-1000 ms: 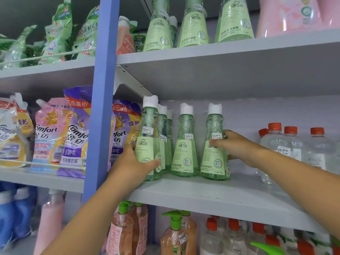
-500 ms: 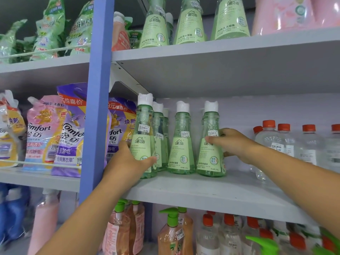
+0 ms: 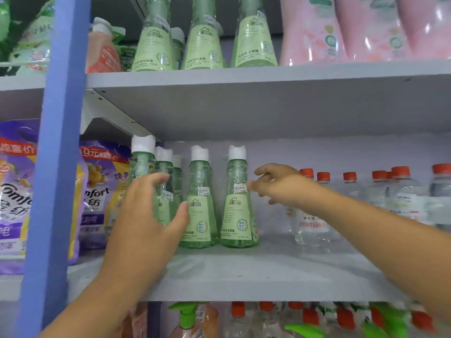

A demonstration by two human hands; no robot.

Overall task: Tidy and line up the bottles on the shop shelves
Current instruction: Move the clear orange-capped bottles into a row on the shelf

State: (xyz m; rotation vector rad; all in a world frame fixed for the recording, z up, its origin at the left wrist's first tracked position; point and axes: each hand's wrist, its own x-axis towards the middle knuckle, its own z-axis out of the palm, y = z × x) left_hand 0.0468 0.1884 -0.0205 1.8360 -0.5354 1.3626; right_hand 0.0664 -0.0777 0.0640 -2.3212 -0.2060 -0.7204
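Several green detergent bottles with white caps stand upright on the middle grey shelf (image 3: 268,272). The leftmost bottle (image 3: 142,162) heads a short row running backwards, and my left hand (image 3: 151,211) hovers in front of it with fingers spread, holding nothing. The middle bottle (image 3: 200,211) stands just right of my left thumb. The right bottle (image 3: 238,211) faces label-forward. My right hand (image 3: 278,186) is beside it on the right, fingers loosely curled, fingertips close to its price sticker, with nothing in its grasp.
Clear water bottles with red caps (image 3: 402,198) fill the right of the shelf. A blue upright post (image 3: 61,167) and purple Comfort pouches (image 3: 14,203) are at left. More green bottles (image 3: 202,40) and pink bottles (image 3: 366,28) stand above; pump bottles (image 3: 188,318) below.
Both hands have let go of the green bottles. My left hand rose off the leftmost bottle and spread; my right hand drew back to the right of the right bottle.
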